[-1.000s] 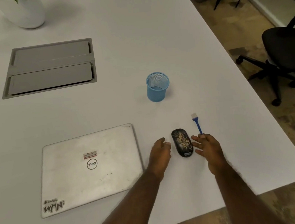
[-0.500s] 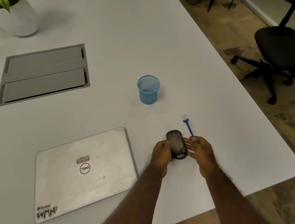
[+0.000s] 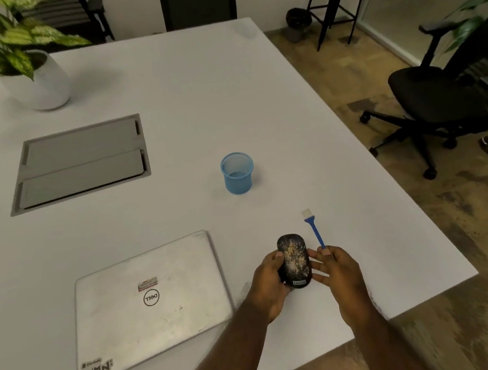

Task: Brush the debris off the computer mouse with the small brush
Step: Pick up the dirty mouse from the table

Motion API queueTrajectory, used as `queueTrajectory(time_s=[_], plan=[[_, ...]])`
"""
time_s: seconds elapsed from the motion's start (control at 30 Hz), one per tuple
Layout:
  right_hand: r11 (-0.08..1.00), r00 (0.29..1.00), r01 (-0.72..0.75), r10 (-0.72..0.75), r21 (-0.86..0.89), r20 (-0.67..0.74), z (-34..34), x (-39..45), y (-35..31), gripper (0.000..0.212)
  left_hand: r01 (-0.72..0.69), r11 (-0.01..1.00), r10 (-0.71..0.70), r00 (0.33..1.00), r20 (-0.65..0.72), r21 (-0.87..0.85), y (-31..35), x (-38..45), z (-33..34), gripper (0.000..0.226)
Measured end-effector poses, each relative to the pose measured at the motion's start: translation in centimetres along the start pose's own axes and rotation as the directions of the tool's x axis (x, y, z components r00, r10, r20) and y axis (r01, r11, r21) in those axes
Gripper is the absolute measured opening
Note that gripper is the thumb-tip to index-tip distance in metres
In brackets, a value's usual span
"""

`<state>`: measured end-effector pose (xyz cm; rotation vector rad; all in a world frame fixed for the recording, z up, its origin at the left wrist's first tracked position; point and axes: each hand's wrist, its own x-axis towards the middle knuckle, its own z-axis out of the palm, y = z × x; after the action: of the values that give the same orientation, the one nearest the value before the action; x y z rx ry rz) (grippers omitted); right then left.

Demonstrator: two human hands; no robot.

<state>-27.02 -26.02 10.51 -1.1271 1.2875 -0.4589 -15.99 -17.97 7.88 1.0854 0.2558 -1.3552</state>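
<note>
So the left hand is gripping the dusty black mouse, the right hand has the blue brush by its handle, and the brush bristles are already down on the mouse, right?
Not quite. The left hand grips the dusty black mouse and the right hand holds the blue brush by its handle, but the head view shows the bristles pointing away, well clear of the mouse, not touching it.
</note>
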Motion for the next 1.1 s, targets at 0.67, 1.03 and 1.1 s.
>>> queueTrajectory(time_s=[0.67,1.03,1.1], plan=[[0.961,0.908,0.224,-0.146,0.163,-0.392,-9.9,-26.4,-2.2,0.016,0.249,0.960,-0.281,0.851,0.444,0.130,3.2,-17.8,3.0,0.053],[0.846,0.764,0.376,-0.054,0.377,-0.642,-10.1,-38.2,3.4,0.011,0.335,0.913,-0.403,0.834,0.378,0.234,-4.0,-23.0,4.8,0.044],[0.855,0.753,0.395,-0.090,0.338,-0.651,-10.5,-38.9,3.5,0.012,0.330,0.911,-0.405,0.833,0.376,0.249,-5.4,-23.8,5.3,0.040]])
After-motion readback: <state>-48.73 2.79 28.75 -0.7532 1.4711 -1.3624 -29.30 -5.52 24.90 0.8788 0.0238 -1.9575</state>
